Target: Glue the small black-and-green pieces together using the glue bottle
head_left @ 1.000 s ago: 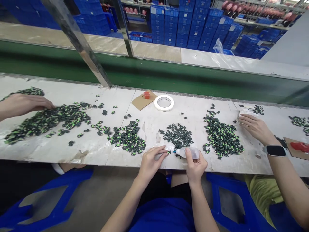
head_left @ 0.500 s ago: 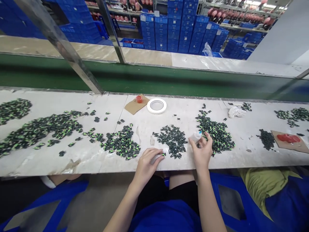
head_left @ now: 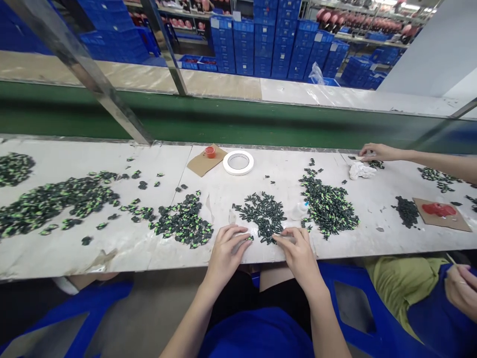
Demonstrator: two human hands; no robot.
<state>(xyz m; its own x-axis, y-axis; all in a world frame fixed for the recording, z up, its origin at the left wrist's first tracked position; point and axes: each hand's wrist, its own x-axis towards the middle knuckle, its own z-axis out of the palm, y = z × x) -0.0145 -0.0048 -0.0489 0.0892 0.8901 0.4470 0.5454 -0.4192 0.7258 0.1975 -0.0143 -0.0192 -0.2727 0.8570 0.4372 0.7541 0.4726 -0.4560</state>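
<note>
My left hand (head_left: 228, 252) is closed in a pinch on a small black-and-green part (head_left: 251, 238), just above the table's front edge. At the near right side of a pile of small dark parts (head_left: 264, 211), my right hand (head_left: 297, 248) has its thumb and fingertips together; whether a piece is between them is too small to make out. A small translucent white bottle with a blue tip (head_left: 299, 211) lies on the table beyond my right hand. It rests against a larger heap of black-and-green parts (head_left: 331, 206).
Another black-and-green heap (head_left: 185, 221) lies left of my hands. Farther back are a tape roll (head_left: 238, 163) and a red cup (head_left: 210, 151) on cardboard (head_left: 197, 164). At right, a co-worker's hand (head_left: 376, 151) reaches near a crumpled white wad (head_left: 361, 170). A green belt (head_left: 223, 122) runs behind.
My right hand has let go of the bottle and moved left and nearer, to the dark pile. My left hand stays about in place. A co-worker's arms have come into view at right.
</note>
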